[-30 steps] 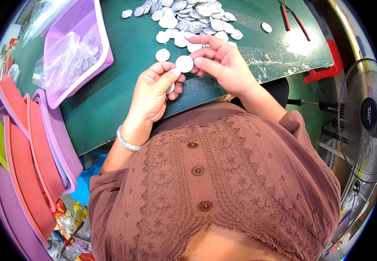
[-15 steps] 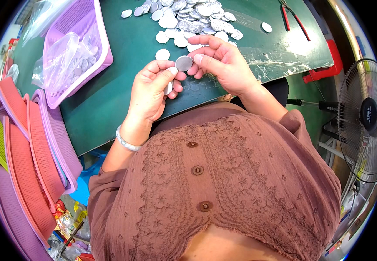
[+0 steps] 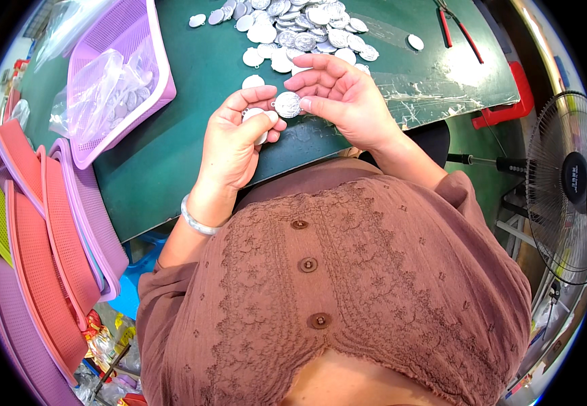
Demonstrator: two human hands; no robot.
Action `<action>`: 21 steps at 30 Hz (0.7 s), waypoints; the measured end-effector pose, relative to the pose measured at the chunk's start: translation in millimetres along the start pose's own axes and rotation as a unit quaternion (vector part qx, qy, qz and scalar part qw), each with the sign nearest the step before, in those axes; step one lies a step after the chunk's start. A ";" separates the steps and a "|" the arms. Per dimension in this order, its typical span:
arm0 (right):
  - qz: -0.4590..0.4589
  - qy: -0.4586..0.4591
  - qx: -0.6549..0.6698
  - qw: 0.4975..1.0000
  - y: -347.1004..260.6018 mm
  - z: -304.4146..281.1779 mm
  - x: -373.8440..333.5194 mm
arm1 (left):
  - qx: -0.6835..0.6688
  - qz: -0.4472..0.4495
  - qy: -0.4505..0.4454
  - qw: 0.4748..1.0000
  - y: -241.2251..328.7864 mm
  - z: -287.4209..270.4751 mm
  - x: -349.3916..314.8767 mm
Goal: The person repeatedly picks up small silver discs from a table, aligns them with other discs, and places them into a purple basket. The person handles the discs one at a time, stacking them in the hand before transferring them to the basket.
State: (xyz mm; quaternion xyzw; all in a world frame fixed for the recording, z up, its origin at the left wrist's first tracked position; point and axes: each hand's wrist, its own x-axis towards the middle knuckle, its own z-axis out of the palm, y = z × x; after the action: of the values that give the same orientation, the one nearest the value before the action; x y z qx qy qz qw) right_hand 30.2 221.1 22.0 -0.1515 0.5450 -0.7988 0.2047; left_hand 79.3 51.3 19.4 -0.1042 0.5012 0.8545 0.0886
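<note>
A round silver medallion [image 3: 287, 104] with an embossed face and a small loop at its edge is pinched in my right hand [image 3: 351, 105], between thumb and fingers. My left hand [image 3: 234, 139], wearing a pale bangle at the wrist, is closed on other silver medallions [image 3: 261, 139], partly hidden by its thumb and fingers. The two hands are close together, just above the near part of the green table. Beyond them lies a loose pile of similar medallions [image 3: 303, 40], and one single medallion [image 3: 253, 82] rests just past my left fingertips.
At left on the green table [image 3: 171, 169] stands a purple basket [image 3: 165, 95] holding a clear plastic bag [image 3: 104, 88] of discs. Red-handled pliers [image 3: 462, 34] lie far right, near a lone disc [image 3: 415, 42]. Stacked baskets [image 3: 50, 237] fill the left side; a fan [image 3: 564, 183] stands right.
The medallion between my hands now shows its embossed face instead of a plain grey one. My left fingers have drawn back from it, and the right hand holds it.
</note>
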 end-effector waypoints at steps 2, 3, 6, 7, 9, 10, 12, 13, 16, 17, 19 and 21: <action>-0.004 0.000 0.001 1.000 1.9 0.6 -0.3 | 0.000 0.004 0.001 1.000 -1.6 0.2 0.4; -0.006 0.000 0.001 1.000 2.6 0.8 -0.4 | 0.001 0.006 0.001 1.000 -2.4 0.1 0.6; 0.021 -0.021 -0.022 0.999 -0.3 -3.1 -1.1 | 0.027 -0.017 -0.004 0.999 -1.6 -3.8 0.9; -0.032 0.001 -0.098 0.995 1.6 -6.4 0.7 | 0.008 -0.027 -0.010 1.000 -1.0 -5.2 1.3; -0.134 0.042 -0.248 0.958 6.1 -12.5 6.8 | -0.030 -0.046 -0.020 0.998 0.5 -8.7 1.7; -0.168 0.079 -0.350 0.918 2.5 -13.8 7.3 | -0.057 -0.056 -0.022 0.997 1.9 -10.0 1.9; -0.216 0.069 -0.504 0.833 -1.4 -18.0 13.0 | -0.110 -0.073 -0.024 0.991 4.7 -11.1 2.1; -0.238 0.064 -0.575 0.780 -2.0 -20.2 16.2 | -0.129 -0.079 -0.013 0.988 4.5 -10.8 2.4; -0.266 0.048 -0.644 0.715 3.4 -19.8 21.5 | -0.171 -0.090 0.007 0.981 3.3 -11.4 3.3; -0.275 0.047 -0.665 0.693 5.1 -19.6 22.1 | -0.174 -0.091 0.003 0.981 2.6 -12.8 3.6; -0.283 0.043 -0.673 0.682 2.2 -18.2 22.6 | -0.151 -0.089 0.010 0.985 3.6 -12.2 3.3; -0.293 0.045 -0.669 0.682 2.0 -19.6 22.9 | -0.100 -0.085 0.031 0.991 7.9 -4.8 1.2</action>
State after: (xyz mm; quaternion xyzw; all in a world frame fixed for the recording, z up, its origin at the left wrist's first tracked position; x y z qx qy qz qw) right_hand 1.5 225.0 13.5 -0.3640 0.8707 -0.2468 -0.2202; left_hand 76.6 43.4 23.5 -0.1812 0.4052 0.8860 0.1341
